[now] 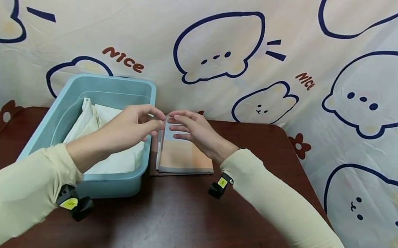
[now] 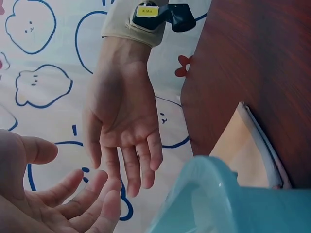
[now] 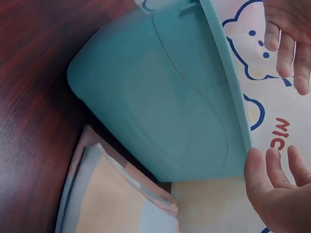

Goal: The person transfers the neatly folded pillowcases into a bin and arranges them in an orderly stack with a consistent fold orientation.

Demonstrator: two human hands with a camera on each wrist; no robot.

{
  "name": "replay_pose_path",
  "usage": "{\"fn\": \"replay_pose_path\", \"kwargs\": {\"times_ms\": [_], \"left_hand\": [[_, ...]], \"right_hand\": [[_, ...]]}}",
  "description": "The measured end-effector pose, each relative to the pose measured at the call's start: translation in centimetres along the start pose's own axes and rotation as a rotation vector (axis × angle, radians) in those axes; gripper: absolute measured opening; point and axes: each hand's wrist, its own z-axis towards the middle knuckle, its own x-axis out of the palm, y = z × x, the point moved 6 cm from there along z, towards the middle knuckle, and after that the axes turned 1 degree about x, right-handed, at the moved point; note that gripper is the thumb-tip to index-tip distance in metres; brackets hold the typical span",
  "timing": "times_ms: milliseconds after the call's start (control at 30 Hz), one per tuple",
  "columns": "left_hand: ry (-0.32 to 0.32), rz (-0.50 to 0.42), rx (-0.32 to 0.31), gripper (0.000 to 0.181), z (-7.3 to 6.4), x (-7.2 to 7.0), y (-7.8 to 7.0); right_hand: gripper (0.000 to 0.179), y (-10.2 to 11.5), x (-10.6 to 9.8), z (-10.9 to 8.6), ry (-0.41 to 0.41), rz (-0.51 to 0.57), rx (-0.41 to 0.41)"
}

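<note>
Both hands hover above the table with nothing in them. In the head view the left hand (image 1: pixel 128 125) is over the right rim of a blue plastic bin (image 1: pixel 111 186), fingers loosely bent. Facing it, the right hand (image 1: pixel 197 134) hangs over a folded cloth (image 1: pixel 183 157) in orange, grey and pale blue. Their fingertips come close together; whether they touch I cannot tell. The left wrist view shows the right hand (image 2: pixel 129 111) palm on, fingers extended. Inside the bin lies folded white cloth (image 1: pixel 124 160). The folded cloth sits on the table against the bin's right side.
A dark reddish-brown wooden table (image 1: pixel 185 227) carries the bin and the cloth. Behind and to the sides hangs a white curtain (image 1: pixel 219 30) with blue cartoon outlines. Each wrist wears a small black camera (image 1: pixel 80 208) over a cream sleeve (image 1: pixel 20 188).
</note>
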Motion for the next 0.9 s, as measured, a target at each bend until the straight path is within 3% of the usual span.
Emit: {"fn": "replay_pose_path", "kwargs": {"times_ms": [333, 567, 733, 900], "left_hand": [[0.023, -0.083, 0.003, 0.038, 0.5, 2.1, 0.3], [0.002, -0.124, -0.019, 0.044, 0.9, 3.2, 0.3], [-0.01, -0.155, -0.003, 0.044, 1.3, 4.3, 0.2], [0.005, -0.154, 0.01, 0.042, 1.6, 5.3, 0.3]], "right_hand": [[0.038, -2.1, -1.2, 0.4, -0.009, -0.065, 0.021], [0.038, -3.1, -2.5, 0.8, -0.044, -0.056, 0.037], [0.038, -3.9, -3.9, 1.1, -0.095, -0.052, 0.05], [0.04, -4.4, -4.5, 1.3, -0.096, -0.044, 0.054]]}}
